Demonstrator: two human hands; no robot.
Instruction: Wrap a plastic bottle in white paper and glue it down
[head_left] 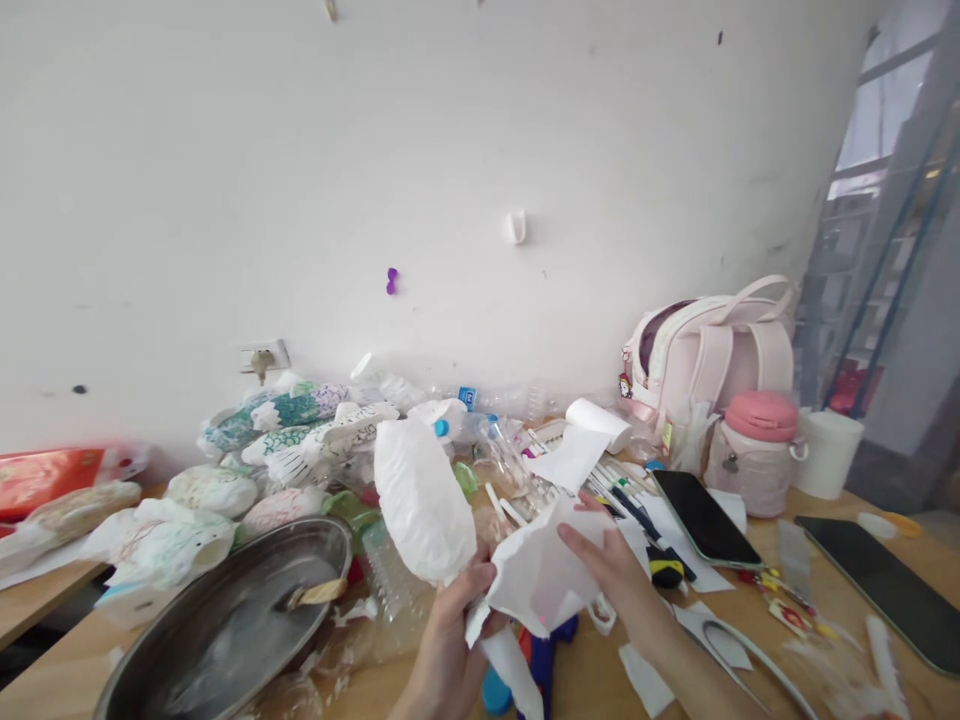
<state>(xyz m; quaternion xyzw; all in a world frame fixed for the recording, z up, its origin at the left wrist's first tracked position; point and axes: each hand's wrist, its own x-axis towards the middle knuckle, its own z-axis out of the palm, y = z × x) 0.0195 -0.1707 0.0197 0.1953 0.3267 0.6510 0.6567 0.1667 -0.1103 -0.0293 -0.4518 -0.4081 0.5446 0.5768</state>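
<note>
My left hand (pixel 454 630) is closed around the narrow part of a white paper-covered fish shape (pixel 424 500). Its rounded body rises above my fingers, and a white tail end hangs below them. Between the thumb and fingers of my right hand (pixel 611 565) is a torn piece of white paper (pixel 544 570), whose left edge reaches the fish shape near my left hand. Below the hands, partly hidden, lie a dark blue tool (pixel 546 665) and a blue cap (pixel 496 690).
A metal basin (pixel 225 620) of cloudy liquid with a brush (pixel 319 593) stands at left. Painted paper fish (pixel 277 420) and plastic bottles pile up behind it. Phones (pixel 709 517), a utility knife (pixel 666 570), a pink jar (pixel 754 455) and a backpack (pixel 720 350) are at right.
</note>
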